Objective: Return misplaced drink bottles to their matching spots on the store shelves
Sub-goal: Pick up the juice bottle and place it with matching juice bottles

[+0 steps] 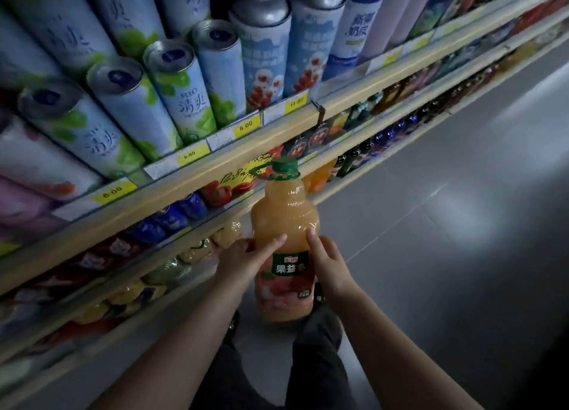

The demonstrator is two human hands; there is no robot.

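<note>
both hands (243, 260) clasp smooth, rounded plastic juice bottle (284, 222).

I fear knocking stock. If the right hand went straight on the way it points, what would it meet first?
The bottle: the right hand touches its side, fingers aimed up and left. Beyond it probably the shelf edge; depth unclear.

The person wears dark trousers (317, 363) (charcoal, loosely creased), and both forearms (172, 348) are bare.
</note>
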